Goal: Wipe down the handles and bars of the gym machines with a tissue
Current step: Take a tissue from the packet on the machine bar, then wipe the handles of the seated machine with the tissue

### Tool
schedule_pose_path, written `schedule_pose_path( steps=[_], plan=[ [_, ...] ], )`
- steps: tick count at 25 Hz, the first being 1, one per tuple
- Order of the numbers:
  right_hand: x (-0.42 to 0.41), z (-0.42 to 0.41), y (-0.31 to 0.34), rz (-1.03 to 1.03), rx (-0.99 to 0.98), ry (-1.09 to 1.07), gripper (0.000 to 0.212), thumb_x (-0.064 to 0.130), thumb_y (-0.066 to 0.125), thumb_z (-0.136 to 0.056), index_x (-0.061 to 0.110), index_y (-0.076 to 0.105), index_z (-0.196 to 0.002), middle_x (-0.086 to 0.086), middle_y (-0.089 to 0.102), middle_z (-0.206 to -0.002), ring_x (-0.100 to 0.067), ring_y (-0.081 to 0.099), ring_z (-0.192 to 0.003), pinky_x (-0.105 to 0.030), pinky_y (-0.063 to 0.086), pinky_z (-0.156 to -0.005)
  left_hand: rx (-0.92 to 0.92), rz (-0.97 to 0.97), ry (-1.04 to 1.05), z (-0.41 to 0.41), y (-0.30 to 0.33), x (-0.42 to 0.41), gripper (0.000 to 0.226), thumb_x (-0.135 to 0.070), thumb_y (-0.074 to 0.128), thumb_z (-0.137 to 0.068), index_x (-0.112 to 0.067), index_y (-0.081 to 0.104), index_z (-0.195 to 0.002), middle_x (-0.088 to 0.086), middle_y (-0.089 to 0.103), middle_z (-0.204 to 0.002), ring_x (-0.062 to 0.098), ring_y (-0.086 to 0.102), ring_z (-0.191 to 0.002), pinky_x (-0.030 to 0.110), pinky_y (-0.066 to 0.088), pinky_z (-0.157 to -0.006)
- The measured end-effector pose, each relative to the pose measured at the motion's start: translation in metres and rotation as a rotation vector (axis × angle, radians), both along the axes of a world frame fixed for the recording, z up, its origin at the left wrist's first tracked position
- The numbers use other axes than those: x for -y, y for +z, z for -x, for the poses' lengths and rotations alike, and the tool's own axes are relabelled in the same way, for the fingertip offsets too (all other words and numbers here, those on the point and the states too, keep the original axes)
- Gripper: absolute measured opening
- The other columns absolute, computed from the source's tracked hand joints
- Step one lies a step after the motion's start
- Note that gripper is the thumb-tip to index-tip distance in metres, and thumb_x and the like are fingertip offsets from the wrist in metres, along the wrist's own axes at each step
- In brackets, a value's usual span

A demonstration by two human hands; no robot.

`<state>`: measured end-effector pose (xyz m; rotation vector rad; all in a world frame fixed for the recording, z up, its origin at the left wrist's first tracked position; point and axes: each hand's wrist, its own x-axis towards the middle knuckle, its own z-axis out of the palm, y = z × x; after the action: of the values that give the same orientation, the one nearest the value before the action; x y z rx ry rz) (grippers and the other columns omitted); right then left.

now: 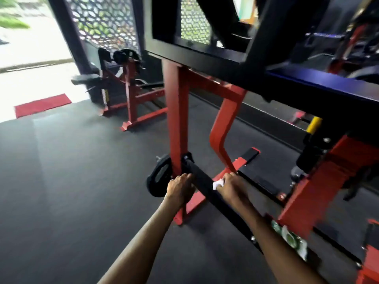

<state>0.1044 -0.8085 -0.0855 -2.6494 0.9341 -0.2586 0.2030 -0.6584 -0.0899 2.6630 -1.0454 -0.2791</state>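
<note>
R hand [230,186] fingers curled pinching tissue [217,183] on bar [213,193], L hand [180,188] gripping bar

Dark rubber floor [71,181] spreads wide; a red mat [42,105] lies far left by bright daylight, and a perforated screen [104,19] stands beyond.

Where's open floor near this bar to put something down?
Bare dark floor lies left of the weight plate and red upright. It is crowded right of the black bar: red frame legs, footplates, more machine parts.
</note>
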Motion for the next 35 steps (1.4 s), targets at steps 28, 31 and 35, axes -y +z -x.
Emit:
schedule_pose_path(
  steps=[28, 31, 35],
  plan=[
    [-0.27, -0.549, 0.031, 0.002, -0.013, 0.441, 0.024, 0.031, 0.054, -0.085, 0.014, 0.058, -0.101, -0.005, 0.06, -0.112, -0.024, 0.055, -0.11, -0.034, 0.04, -0.09, -0.052, -0.058, 0.497, -0.468, 0.045, -0.281, 0.041, -0.03, 0.046, -0.097, -0.016, 0.048, -0.136, 0.006, 0.05, -0.139, 0.027, 0.049, -0.126, 0.035, 0.038, -0.1],
    [-0.253, -0.62, 0.031, 0.006, -0.031, 0.408, 0.025, 0.033, 0.053, -0.085, 0.015, 0.058, -0.101, -0.004, 0.06, -0.112, -0.024, 0.054, -0.111, -0.033, 0.038, -0.09, -0.055, -0.058, 0.466, -0.543, 0.044, -0.261, 0.04, -0.03, 0.047, -0.097, -0.015, 0.05, -0.134, 0.005, 0.051, -0.138, 0.026, 0.05, -0.125, 0.035, 0.039, -0.099],
    [-0.211, -0.731, 0.028, -0.007, -0.016, 0.325, 0.025, 0.032, 0.053, -0.085, 0.015, 0.058, -0.102, -0.004, 0.059, -0.113, -0.024, 0.053, -0.111, -0.034, 0.037, -0.091, -0.032, -0.049, 0.379, -0.673, 0.042, -0.224, 0.041, -0.03, 0.048, -0.096, -0.016, 0.049, -0.136, 0.004, 0.049, -0.14, 0.025, 0.049, -0.126, 0.035, 0.038, -0.099]
  ],
)
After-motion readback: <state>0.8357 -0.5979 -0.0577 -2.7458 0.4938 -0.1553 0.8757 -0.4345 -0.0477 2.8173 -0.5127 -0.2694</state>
